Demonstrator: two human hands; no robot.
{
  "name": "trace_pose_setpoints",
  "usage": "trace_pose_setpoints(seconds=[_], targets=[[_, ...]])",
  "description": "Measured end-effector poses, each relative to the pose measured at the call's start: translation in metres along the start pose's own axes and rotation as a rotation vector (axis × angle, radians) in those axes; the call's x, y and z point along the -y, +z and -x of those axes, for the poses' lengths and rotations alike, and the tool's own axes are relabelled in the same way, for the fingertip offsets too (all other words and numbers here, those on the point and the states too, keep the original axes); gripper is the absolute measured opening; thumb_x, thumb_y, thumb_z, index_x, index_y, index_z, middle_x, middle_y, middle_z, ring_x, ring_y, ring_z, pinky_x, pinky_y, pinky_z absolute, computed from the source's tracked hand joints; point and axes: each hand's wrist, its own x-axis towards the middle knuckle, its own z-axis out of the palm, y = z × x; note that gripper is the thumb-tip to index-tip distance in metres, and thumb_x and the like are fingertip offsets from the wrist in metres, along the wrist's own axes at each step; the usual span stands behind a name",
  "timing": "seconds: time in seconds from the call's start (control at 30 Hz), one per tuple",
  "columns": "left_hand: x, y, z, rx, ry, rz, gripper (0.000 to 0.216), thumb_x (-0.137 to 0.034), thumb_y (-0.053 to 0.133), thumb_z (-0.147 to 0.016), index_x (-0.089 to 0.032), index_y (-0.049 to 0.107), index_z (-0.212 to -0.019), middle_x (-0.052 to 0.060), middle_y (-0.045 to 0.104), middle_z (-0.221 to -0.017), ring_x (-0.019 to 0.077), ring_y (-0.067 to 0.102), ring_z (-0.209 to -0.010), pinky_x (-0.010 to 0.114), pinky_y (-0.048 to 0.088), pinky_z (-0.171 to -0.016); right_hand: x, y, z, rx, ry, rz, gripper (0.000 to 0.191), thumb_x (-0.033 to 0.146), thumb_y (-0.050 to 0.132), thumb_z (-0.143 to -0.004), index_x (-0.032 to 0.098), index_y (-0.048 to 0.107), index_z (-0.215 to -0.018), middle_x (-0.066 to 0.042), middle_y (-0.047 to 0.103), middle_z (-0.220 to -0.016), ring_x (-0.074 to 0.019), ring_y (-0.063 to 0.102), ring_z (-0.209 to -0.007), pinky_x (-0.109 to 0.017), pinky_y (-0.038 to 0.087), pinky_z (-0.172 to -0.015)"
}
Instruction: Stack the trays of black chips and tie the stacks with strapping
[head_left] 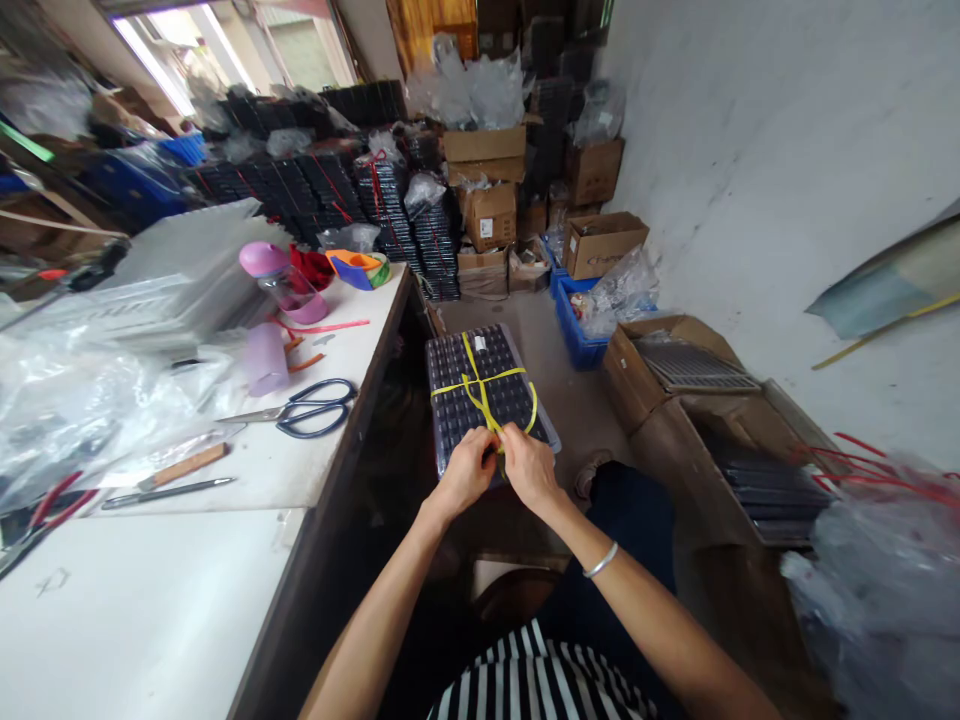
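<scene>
A stack of black trays (450, 362) with a clear rim hangs or stands low in front of me; what bears it is hidden. Yellow strap (442, 389) crosses its top both ways, with a knot and loose ends near the middle. My left hand (470, 462) is closed on the yellow strap at the stack's near edge. Right beside it, my right hand (528, 462) also pinches the strap, its fingers curled. The two hands almost touch, and the strap between the fingers is mostly hidden.
To the left, a white table (352, 340) carries scissors (315, 408), a pink bottle (281, 280) and plastic bags. Cardboard boxes (675, 350) and a blue crate (581, 340) line the right wall. Tied stacks of dark trays (390, 210) stand at the back.
</scene>
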Motion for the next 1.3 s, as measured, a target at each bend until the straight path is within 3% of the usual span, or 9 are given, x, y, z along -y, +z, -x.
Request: trace_pose_setpoints(seconds=[0.1, 0.2, 0.43, 0.67, 0.87, 1.03, 1.17, 1.3], targets=[[-0.001, 0.004, 0.003, -0.086, -0.045, 0.023, 0.025, -0.004, 0.044, -0.074, -0.02, 0.05, -0.093, 0.001, 0.056, -0.082, 0.0136, 0.054, -0.074, 0.027, 0.046, -0.069, 0.006, -0.002, -0.013, 0.045, 0.118, 0.062, 0.016, 0.02, 0.047, -0.089, 0.021, 0.057, -0.076, -0.002, 0.061, -0.059, -0.0151, 0.057, -0.057, -0.024, 0.029, -0.052], [-0.001, 0.003, 0.002, -0.079, -0.039, 0.044, 0.034, -0.002, 0.046, -0.074, -0.02, 0.054, -0.102, 0.002, 0.062, -0.087, 0.0138, 0.058, -0.079, 0.028, 0.047, -0.074, 0.008, -0.006, -0.018, 0.098, 0.16, 0.077, 0.008, 0.018, 0.052, -0.085, 0.02, 0.058, -0.081, -0.004, 0.062, -0.062, -0.0174, 0.058, -0.059, -0.026, 0.03, -0.053], [0.001, -0.009, -0.009, 0.005, -0.027, 0.043, 0.025, -0.001, 0.049, -0.073, -0.018, 0.065, -0.083, 0.004, 0.068, -0.084, 0.0168, 0.063, -0.08, 0.03, 0.048, -0.076, 0.005, -0.018, 0.001, 0.175, 0.057, -0.075, 0.009, 0.015, 0.053, -0.083, 0.019, 0.059, -0.078, -0.005, 0.065, -0.076, -0.0172, 0.059, -0.071, -0.026, 0.037, -0.066], [0.003, -0.014, -0.011, 0.045, -0.02, 0.085, 0.023, -0.002, 0.05, -0.074, -0.018, 0.063, -0.084, 0.002, 0.067, -0.084, 0.0148, 0.063, -0.079, 0.027, 0.048, -0.075, 0.01, -0.002, 0.018, 0.064, 0.12, -0.351, 0.013, 0.017, 0.05, -0.081, 0.018, 0.061, -0.075, -0.008, 0.059, -0.083, -0.0183, 0.053, -0.077, -0.03, 0.037, -0.073], [0.006, -0.008, -0.004, -0.003, -0.043, 0.109, 0.022, -0.005, 0.044, -0.078, -0.019, 0.054, -0.091, -0.001, 0.061, -0.079, 0.0121, 0.058, -0.072, 0.025, 0.047, -0.069, 0.012, 0.014, 0.022, 0.067, 0.344, -0.777, 0.022, 0.035, 0.052, -0.08, 0.016, 0.063, -0.08, 0.001, 0.047, -0.06, -0.0102, 0.039, -0.052, -0.025, 0.034, -0.05], [0.004, -0.006, 0.01, 0.004, 0.003, 0.076, 0.021, -0.008, 0.038, -0.083, -0.02, 0.052, -0.093, 0.005, 0.059, -0.091, 0.0158, 0.055, -0.086, 0.031, 0.046, -0.079, 0.01, 0.011, 0.025, 0.13, 0.485, -1.087, 0.033, 0.046, 0.054, -0.074, 0.015, 0.059, -0.084, 0.009, 0.029, -0.054, -0.0046, 0.023, -0.04, -0.02, 0.022, -0.037], [0.0, -0.01, 0.012, 0.042, 0.033, 0.06, 0.017, -0.014, 0.049, -0.082, -0.02, 0.052, -0.097, 0.005, 0.059, -0.095, 0.0172, 0.054, -0.089, 0.033, 0.046, -0.081, 0.008, 0.008, 0.027, 0.113, 0.511, -1.167, 0.031, 0.045, 0.055, -0.072, 0.016, 0.058, -0.082, 0.008, 0.033, -0.055, -0.0055, 0.028, -0.041, -0.02, 0.024, -0.038], [0.0, -0.008, 0.002, 0.045, 0.027, 0.054, 0.009, -0.016, 0.045, -0.085, -0.02, 0.05, -0.078, 0.005, 0.058, -0.086, 0.0168, 0.053, -0.083, 0.032, 0.045, -0.077, 0.008, 0.007, 0.034, 0.023, 0.473, -1.083, 0.022, 0.036, 0.059, -0.072, 0.018, 0.061, -0.085, 0.002, 0.048, -0.063, -0.0111, 0.042, -0.054, -0.023, 0.036, -0.05]])
